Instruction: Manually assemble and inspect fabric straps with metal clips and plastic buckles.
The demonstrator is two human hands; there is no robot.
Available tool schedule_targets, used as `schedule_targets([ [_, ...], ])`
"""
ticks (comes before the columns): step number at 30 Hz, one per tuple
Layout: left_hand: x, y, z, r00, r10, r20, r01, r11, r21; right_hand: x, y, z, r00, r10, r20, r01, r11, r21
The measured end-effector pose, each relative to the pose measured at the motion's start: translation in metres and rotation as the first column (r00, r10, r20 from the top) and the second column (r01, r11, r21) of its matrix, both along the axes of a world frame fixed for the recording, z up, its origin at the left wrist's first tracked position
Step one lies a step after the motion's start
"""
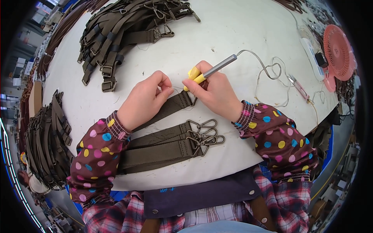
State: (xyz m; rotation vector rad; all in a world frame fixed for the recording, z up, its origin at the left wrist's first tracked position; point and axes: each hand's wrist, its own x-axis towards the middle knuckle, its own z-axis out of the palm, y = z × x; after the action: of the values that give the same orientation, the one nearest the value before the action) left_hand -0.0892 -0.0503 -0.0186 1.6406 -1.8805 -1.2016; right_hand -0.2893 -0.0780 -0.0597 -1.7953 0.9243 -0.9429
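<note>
- A dark olive woven webbing strap (171, 105) lies between the two hands, its stitched end and metal loop (193, 100) just below the right fingertips.
- The right hand (215, 91) closes around a silver, pen-shaped metal tool (220, 66) with a yellow lower part, slanting down-left toward that end; whether its tip touches is hidden.
- The left hand (145, 97) has thumb and forefinger narrowed nearly together beside a thin dark thread (176, 88); whether they grip it is too fine to tell.
- Nearer the body than the fingers, more olive straps with metal snap hooks (204, 136) lie close to the white tabletop's (233, 35) near edge.
- Beyond the left fingers sits a heaped pile of buckled olive straps (112, 35); open tabletop stretches ahead of the right fingers.
- Rightward of them, a thin grey cable (268, 73) loops, with a round pink plastic fan (338, 46) by the right edge.
</note>
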Motion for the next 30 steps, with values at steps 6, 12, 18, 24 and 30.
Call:
schedule_targets([
  [6,-0.011,0.017,-0.003,0.953,-0.049,0.298,0.135,0.952,-0.273,0.002,-0.001,0.002,0.999,0.032,0.011,-0.032,0.999,0.02],
  [12,-0.008,0.013,-0.009,0.963,-0.056,0.265,0.126,0.959,-0.255,0.002,-0.001,0.0,0.999,0.041,0.016,-0.041,0.999,0.018],
  [18,-0.001,0.006,-0.008,0.994,-0.064,0.093,0.078,0.985,-0.152,0.003,0.0,-0.001,0.998,0.065,0.013,-0.065,0.998,-0.004],
  [24,-0.001,0.006,-0.006,0.994,-0.076,0.074,0.085,0.988,-0.132,0.003,0.0,-0.002,0.998,0.054,-0.027,-0.055,0.998,-0.034],
  [30,-0.001,0.006,-0.006,0.993,-0.08,0.082,0.091,0.987,-0.132,0.005,0.0,-0.003,0.998,0.048,-0.034,-0.05,0.997,-0.06],
])
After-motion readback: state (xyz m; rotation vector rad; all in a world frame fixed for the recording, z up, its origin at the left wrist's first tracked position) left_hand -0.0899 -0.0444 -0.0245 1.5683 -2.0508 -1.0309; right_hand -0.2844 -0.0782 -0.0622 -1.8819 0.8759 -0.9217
